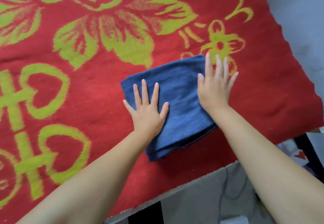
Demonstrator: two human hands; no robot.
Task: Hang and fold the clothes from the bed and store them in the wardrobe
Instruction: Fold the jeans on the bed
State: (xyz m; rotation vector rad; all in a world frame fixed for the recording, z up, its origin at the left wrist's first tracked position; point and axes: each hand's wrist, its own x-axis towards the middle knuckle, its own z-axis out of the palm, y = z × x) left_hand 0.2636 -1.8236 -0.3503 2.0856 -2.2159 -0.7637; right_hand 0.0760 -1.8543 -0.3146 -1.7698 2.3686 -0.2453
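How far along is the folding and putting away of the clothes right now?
Looks done: the blue garment lies folded into a compact rectangle on the red and green bedcover. In hand: the left hand presses flat on it, and the right hand lies open at its right edge, apparently smoothing. Left: storing it; no wardrobe or hanger is in view, nor any other clothes.

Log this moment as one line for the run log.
stage: folding | item: blue garment folded, on red bedspread | left hand flat on it | right hand flat at its right edge | wardrobe: not in view
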